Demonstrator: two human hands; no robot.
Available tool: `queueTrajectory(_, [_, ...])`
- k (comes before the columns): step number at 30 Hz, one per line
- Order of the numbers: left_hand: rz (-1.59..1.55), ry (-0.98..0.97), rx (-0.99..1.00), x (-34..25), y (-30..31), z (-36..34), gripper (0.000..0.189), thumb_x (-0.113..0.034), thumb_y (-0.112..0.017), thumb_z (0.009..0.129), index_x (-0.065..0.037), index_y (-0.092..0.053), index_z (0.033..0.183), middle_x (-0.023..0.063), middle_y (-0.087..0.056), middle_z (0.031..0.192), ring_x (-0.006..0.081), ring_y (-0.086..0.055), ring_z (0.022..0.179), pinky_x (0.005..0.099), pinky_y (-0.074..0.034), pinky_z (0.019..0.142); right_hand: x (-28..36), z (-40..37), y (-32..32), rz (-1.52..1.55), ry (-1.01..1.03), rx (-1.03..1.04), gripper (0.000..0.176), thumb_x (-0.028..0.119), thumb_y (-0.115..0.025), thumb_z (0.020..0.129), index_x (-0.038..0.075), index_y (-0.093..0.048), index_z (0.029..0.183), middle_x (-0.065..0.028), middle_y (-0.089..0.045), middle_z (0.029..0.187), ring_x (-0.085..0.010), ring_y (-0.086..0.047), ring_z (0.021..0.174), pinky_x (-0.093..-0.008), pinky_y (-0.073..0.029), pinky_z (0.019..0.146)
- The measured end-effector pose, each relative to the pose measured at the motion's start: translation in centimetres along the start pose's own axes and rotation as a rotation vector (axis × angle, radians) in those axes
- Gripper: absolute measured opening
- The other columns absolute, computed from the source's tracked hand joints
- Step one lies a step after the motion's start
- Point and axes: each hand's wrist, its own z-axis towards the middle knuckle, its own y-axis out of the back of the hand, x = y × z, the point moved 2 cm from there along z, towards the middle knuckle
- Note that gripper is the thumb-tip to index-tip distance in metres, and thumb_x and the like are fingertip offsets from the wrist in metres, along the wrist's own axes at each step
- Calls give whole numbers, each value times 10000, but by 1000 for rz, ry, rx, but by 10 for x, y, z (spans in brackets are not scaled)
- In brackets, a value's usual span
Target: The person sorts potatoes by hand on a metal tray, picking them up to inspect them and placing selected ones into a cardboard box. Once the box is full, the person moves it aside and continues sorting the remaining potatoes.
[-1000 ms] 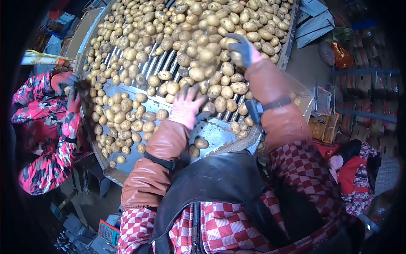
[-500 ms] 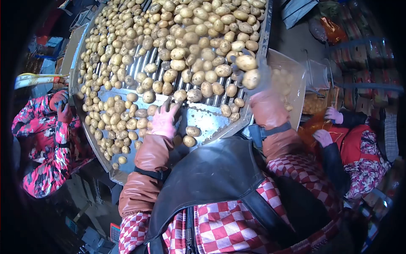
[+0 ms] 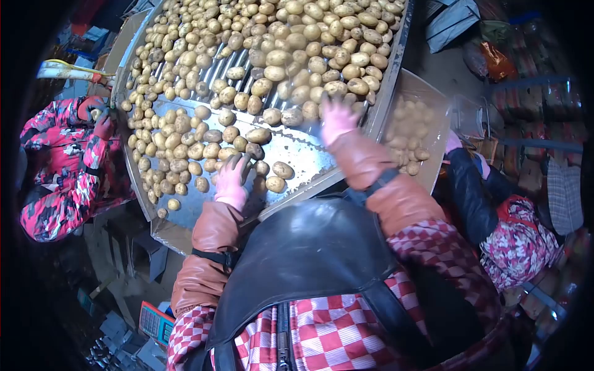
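Observation:
Potatoes lie spread over a slatted metal sorting table, with several more on its smooth metal plate. My left hand, in a pink glove with dark fingertips, rests low on the plate. Its fingers are stretched toward a cluster of potatoes and touch or nearly touch the nearest ones. Farther right, my right hand is pink-gloved too and slightly blurred by motion. Its fingers are spread at the front row of potatoes, and no potato shows in its grasp.
A lined cardboard box holding potatoes stands against the table's right edge. To the left, a person in a pink patterned jacket holds their gloved hands at the table. Another person bends over at the right. A raised metal edge borders the table.
My right hand has come from the box side back over the table; the two potatoes it held are gone from it. My left hand has shifted slightly down, and potatoes have moved onto the plate.

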Motion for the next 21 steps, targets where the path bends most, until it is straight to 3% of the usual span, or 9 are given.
queueTrajectory(2, [8, -16, -20, -2, 1, -5, 572, -290, -702, 859, -178, -535, 1396, 167, -503, 1426, 371, -439, 1344, 467, -371, 1107, 37, -14, 15, 213, 103, 335, 737, 441, -646, 865, 194, -370, 1502, -189, -368, 1466, -425, -353, 1375, -693, -163, 1124])
queueTrajectory(3, [15, -25, -36, -3, 0, -10, 556, -312, -693, 878, -186, -537, 1397, 161, -506, 1429, 369, -450, 1341, 460, -378, 1106, 41, -27, -7, 342, 197, 165, 686, 289, -676, 843, 222, -420, 1475, -195, -419, 1441, -406, -408, 1337, -593, -332, 1098])
queueTrajectory(5, [3, 9, 43, 5, -2, -18, 617, -306, -707, 855, -226, -509, 1434, 165, -432, 1499, 367, -395, 1393, 457, -352, 1133, 35, -36, 28, 464, 308, 619, 648, 219, -604, 898, 333, -387, 1498, -107, -399, 1541, -438, -411, 1378, -477, -405, 1103])
queueTrajectory(8, [24, 33, 52, 2, -7, -28, 601, -271, -711, 849, -221, -531, 1421, 197, -397, 1517, 420, -345, 1405, 497, -320, 1142, 14, -55, 19, 1031, 471, 407, 499, 145, -662, 897, 206, -574, 1384, -149, -613, 1337, -315, -578, 1237, -377, -441, 1064])
queueTrajectory(11, [-27, -21, 3, -2, -12, -28, 643, -304, -711, 865, -248, -481, 1463, 201, -371, 1535, 445, -312, 1419, 549, -274, 1156, -18, -37, 12, 1245, 152, 239, 418, 144, -698, 868, 135, -643, 1282, -162, -665, 1226, -295, -617, 1151, -370, -476, 1002])
queueTrajectory(14, [131, -13, 33, -14, -15, -21, 770, -353, -744, 819, -205, -419, 1501, 230, -322, 1554, 455, -298, 1425, 546, -275, 1162, -50, -5, 15, 778, 18, -292, 437, 165, -691, 871, 121, -599, 1296, -178, -601, 1287, -348, -544, 1236, -426, -456, 1022])
queueTrajectory(17, [256, 19, 115, -33, -18, -10, 833, -383, -759, 802, -225, -378, 1526, 238, -292, 1568, 474, -267, 1435, 570, -254, 1161, -22, -3, -8, 597, -228, 53, 586, 364, -633, 905, 183, -464, 1436, -169, -415, 1504, -433, -299, 1416, -582, -332, 1133])
queueTrajectory(19, [316, 35, 213, -26, -29, 1, 887, -421, -767, 793, -243, -338, 1548, 237, -235, 1595, 480, -225, 1452, 577, -234, 1165, -6, -8, 30, 169, 177, 649, 748, 366, -643, 904, 216, -302, 1553, -107, -256, 1627, -384, -129, 1516, -631, -128, 1205])
queueTrajectory(21, [361, -81, 188, -39, -28, 10, 933, -473, -774, 778, -255, -314, 1559, 217, -194, 1614, 468, -195, 1467, 571, -225, 1174, 10, -30, 2, 417, 393, 520, 593, 216, -604, 917, 233, -438, 1486, -80, -406, 1558, -281, -268, 1494, -565, -216, 1208])
